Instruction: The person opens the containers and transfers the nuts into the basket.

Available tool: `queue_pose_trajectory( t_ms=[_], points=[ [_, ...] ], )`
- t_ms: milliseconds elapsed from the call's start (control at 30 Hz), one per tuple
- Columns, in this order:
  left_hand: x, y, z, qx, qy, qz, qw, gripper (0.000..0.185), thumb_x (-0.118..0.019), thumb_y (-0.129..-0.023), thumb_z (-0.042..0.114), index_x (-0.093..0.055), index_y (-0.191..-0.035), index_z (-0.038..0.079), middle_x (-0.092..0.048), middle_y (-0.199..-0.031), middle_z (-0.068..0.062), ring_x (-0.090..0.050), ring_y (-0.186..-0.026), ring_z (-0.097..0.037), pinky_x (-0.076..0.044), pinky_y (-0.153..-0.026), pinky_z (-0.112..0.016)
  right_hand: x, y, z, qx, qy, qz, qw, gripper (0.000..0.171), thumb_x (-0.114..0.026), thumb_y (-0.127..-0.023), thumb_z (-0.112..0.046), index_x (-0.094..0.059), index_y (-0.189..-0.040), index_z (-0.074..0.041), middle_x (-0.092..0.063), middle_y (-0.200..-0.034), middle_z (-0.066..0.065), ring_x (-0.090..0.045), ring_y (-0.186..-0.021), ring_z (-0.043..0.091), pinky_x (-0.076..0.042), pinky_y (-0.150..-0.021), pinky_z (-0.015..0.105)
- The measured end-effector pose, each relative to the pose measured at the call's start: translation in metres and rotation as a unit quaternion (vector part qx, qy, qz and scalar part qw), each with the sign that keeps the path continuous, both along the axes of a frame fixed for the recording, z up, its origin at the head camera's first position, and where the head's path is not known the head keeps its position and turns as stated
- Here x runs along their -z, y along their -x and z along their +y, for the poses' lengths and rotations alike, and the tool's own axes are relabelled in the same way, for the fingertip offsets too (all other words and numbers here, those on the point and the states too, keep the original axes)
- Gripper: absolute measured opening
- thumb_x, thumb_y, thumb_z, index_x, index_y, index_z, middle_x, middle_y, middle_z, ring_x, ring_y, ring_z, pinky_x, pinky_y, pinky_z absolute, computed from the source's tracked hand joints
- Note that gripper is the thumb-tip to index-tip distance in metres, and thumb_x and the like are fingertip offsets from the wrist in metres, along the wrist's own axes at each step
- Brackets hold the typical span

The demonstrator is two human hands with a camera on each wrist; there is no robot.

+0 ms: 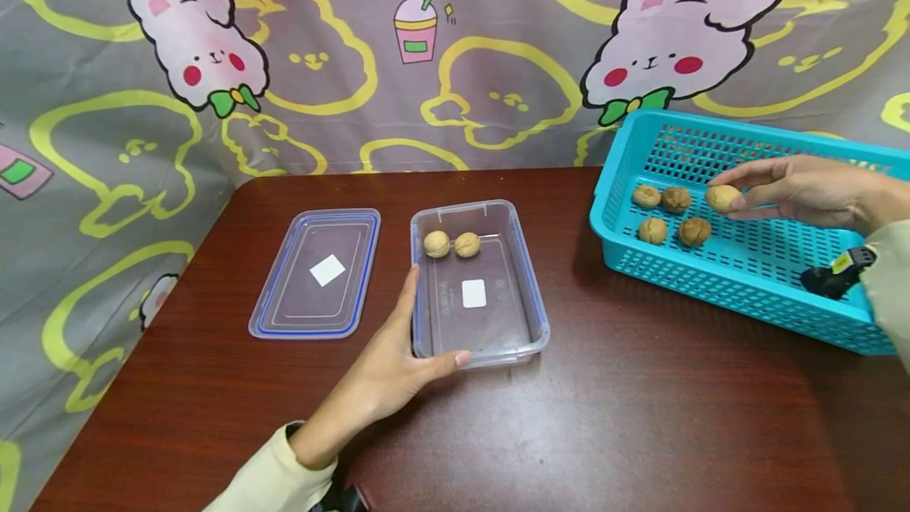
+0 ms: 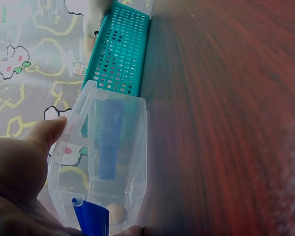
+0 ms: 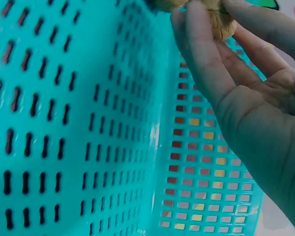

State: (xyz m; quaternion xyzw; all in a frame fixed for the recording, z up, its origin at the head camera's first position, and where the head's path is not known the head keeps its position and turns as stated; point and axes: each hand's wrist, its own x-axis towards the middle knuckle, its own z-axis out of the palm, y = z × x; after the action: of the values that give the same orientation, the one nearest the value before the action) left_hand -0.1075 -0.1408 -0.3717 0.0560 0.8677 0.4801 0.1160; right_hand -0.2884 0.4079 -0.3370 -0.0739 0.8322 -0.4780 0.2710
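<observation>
My right hand [image 1: 806,190] pinches a walnut [image 1: 723,197] between thumb and fingertips, inside the turquoise basket [image 1: 682,271]. Several other walnuts, among them a darker one [image 1: 694,231], lie on the basket floor to its left. In the right wrist view, fingers partly cover the held walnut [image 3: 222,22]. My left hand [image 1: 391,370] holds the near left corner of a clear plastic container [image 1: 536,299], thumb over the near rim and fingers along the left wall. Two walnuts [image 1: 437,243] sit side by side at the container's far left end.
A clear lid [image 1: 316,271] with a blue seal and a white label lies on the brown table [image 1: 640,417], left of the container. A patterned cloth [image 1: 320,62] hangs behind the table. A black wrist camera [image 1: 839,271] sits over the basket's right part.
</observation>
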Motion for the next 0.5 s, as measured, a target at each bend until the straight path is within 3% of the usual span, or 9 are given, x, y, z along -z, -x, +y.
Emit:
queue_pose_trajectory(
  t_ms=[100,200,333,400,500],
  points=[
    [-0.0006,-0.0004,0.0004,0.000,-0.001,-0.001,1.0000,0.128,-0.090,-0.084,0.034,0.004,-0.170,0.021,-0.030,-0.171,-0.018,-0.040,-0.151,-0.033,-0.029,-0.126,-0.056,0.0021,0.0008,0.0000,-0.019,-0.006,-0.021,1.000,0.043,-0.052,-0.109,-0.006,-0.068,-0.118,-0.045,-0.057,-0.121,-0.034,-0.067,-0.109,-0.002,-0.060,-0.094,0.026],
    [-0.0016,-0.0008,0.0006,-0.001,0.001,-0.003,1.0000,0.128,-0.090,-0.084,0.035,0.005,-0.170,0.022,-0.029,-0.171,-0.017,-0.039,-0.151,-0.033,-0.029,-0.126,-0.056,0.0043,0.0012,-0.0022,-0.009,-0.037,-0.030,0.999,0.037,-0.056,-0.108,-0.009,-0.067,-0.117,-0.043,-0.054,-0.121,-0.033,-0.067,-0.108,-0.001,-0.059,-0.095,0.026],
    [-0.0014,-0.0010,0.0004,-0.002,0.004,-0.002,1.0000,0.128,-0.089,-0.084,0.036,0.005,-0.170,0.021,-0.029,-0.171,-0.018,-0.040,-0.151,-0.034,-0.029,-0.126,-0.057,0.0069,0.0006,-0.0053,0.016,-0.070,-0.034,0.997,0.033,-0.062,-0.105,-0.010,-0.066,-0.116,-0.041,-0.048,-0.142,-0.008,-0.069,-0.105,0.003,-0.060,-0.097,0.033],
    [-0.0012,-0.0010,0.0003,-0.002,0.004,-0.002,1.0000,0.128,-0.089,-0.084,0.036,0.005,-0.170,0.021,-0.029,-0.171,-0.018,-0.039,-0.151,-0.034,-0.029,-0.126,-0.057,0.0074,0.0006,-0.0057,0.017,-0.074,-0.036,0.996,0.034,-0.063,-0.104,-0.009,-0.067,-0.115,-0.041,-0.043,-0.144,-0.002,-0.069,-0.105,0.005,-0.060,-0.098,0.034],
    [-0.0009,-0.0007,0.0003,-0.003,0.004,-0.005,1.0000,0.129,-0.090,-0.084,0.035,0.005,-0.170,0.022,-0.030,-0.171,-0.017,-0.039,-0.152,-0.032,-0.028,-0.127,-0.056,0.0076,0.0015,-0.0044,0.011,-0.054,-0.054,0.997,0.037,-0.061,-0.104,-0.006,-0.069,-0.113,-0.041,-0.049,-0.137,-0.013,-0.069,-0.106,0.006,-0.060,-0.099,0.035]
  ],
)
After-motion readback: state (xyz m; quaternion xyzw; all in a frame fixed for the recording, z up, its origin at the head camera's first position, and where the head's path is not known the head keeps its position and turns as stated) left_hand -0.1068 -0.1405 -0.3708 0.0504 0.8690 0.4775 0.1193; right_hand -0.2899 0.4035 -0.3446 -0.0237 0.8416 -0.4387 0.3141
